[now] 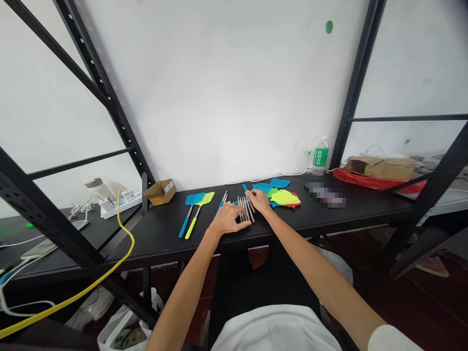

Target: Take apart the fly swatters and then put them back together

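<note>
On the black table, a row of slim metal rods [250, 210] lies side by side in front of me. My left hand [228, 219] rests over the left part of this row, thumb and fingers apart. With closed fingers my right hand [259, 201] grips a blue-ended rod [245, 187] at the row's far right end. Further rods with blue handles [223, 201] lie just beyond my left hand, partly hidden by it. Left of them are a blue fly swatter [195, 198] and a yellow-green fly swatter [204, 199]. Loose swatter heads [285, 197] in several colours are piled to the right.
A small open cardboard box [160, 193] stands at the table's back left. At the back right is a water bottle [320, 156]. Black metal shelf posts [356, 83] flank the table, and a yellow cable [124, 253] hangs across the left side.
</note>
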`<state>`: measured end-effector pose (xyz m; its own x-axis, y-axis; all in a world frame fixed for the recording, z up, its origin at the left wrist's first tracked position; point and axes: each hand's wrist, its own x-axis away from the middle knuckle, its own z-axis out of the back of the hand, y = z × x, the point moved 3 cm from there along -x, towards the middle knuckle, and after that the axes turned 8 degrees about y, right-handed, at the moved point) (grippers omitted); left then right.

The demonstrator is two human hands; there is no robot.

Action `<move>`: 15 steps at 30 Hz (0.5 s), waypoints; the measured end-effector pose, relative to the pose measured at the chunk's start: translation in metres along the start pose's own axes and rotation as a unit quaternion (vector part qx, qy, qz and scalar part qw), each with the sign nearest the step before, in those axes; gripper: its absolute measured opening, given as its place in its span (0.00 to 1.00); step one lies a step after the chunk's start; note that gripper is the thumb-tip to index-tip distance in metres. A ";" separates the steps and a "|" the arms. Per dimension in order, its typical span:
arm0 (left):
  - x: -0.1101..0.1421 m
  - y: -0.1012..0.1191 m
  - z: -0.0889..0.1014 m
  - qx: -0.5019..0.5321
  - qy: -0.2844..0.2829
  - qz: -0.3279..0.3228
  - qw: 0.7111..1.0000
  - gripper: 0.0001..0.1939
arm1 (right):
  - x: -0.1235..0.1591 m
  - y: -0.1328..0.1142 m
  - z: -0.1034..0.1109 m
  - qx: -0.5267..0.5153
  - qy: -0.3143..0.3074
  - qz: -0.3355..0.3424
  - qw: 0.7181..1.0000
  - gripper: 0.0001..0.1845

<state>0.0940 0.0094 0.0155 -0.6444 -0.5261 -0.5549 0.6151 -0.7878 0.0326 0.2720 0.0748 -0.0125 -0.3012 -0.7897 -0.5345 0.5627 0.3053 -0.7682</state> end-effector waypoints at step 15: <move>0.000 -0.021 0.001 -0.075 0.115 0.125 0.983 0.18 | 0.004 -0.001 0.007 0.120 0.082 -0.059 0.988 0.17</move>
<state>0.0804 0.0260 0.0160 -0.3554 -0.5974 -0.7189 0.8126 -0.5776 0.0782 0.2756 0.0677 -0.0109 -0.4854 -0.7089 -0.5117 0.6772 0.0653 -0.7329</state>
